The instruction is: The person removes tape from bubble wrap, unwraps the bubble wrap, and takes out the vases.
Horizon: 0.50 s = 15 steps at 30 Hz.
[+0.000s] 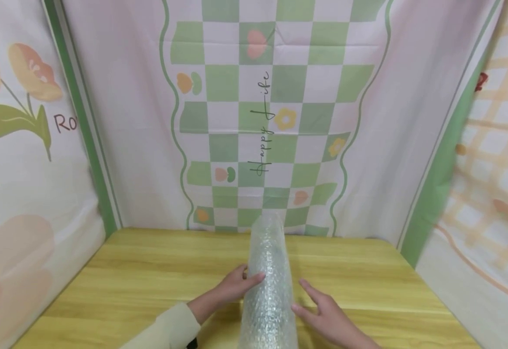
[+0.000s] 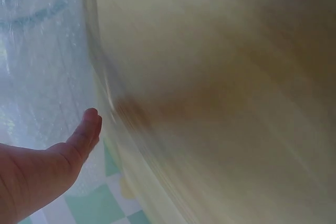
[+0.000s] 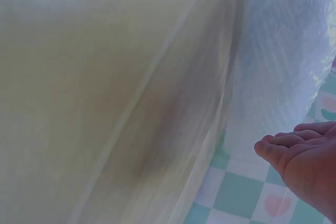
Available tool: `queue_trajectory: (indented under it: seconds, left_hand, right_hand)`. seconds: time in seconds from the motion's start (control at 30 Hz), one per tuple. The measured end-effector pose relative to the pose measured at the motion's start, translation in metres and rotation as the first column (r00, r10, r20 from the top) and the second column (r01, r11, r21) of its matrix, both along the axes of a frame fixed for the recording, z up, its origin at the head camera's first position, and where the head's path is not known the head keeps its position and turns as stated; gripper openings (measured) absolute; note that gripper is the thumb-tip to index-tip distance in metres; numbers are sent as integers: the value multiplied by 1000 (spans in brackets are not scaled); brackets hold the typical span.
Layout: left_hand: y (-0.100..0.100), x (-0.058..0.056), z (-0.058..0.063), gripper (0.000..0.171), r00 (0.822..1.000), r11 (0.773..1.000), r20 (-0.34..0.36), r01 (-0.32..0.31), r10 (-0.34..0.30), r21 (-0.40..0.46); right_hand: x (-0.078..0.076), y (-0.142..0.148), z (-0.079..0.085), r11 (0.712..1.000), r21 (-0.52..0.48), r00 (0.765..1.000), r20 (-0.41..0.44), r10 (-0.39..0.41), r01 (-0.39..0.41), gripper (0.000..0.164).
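A long roll of clear bubble wrap (image 1: 269,286) lies lengthwise on the wooden table, its near end running out of the bottom of the head view. At its left side is my left hand (image 1: 236,285), the thumb laid against the upper surface and the other fingers partly hidden beside it. My right hand (image 1: 330,317) is on the opposite side, fingers and thumb spread, the thumb tip right at the roll's edge. The left wrist view shows the left hand (image 2: 52,166) close by the wrap (image 2: 42,77). In the right wrist view, the right hand (image 3: 304,156) has its fingers extended near the wrap (image 3: 283,66).
The yellow wood-grain table (image 1: 149,261) ends at a hanging cloth (image 1: 223,116) with green and white checks. Patterned cloths also hang at the left (image 1: 27,169) and right (image 1: 493,184) of the table.
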State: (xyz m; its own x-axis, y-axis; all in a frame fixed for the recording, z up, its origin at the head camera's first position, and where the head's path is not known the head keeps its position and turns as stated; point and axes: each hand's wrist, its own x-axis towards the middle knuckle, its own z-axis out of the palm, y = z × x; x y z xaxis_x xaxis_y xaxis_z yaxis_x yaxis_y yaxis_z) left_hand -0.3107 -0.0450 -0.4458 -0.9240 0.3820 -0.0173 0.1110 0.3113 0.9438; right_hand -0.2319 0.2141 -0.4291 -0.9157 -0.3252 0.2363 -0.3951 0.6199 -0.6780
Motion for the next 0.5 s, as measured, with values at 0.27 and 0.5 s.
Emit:
queue_trajectory:
  seconds: [0.27,0.5]
  left_hand:
    - [9,2,-2,85,1000,996,10,-26,26,80]
    - [15,-2,-6,81,999,988,33,-4,-1,151]
  right_hand:
    - [3,-6,2,998,-56,994,101,35,-30,69]
    - [6,-11,1,991,-121,986,146,75,-57,70]
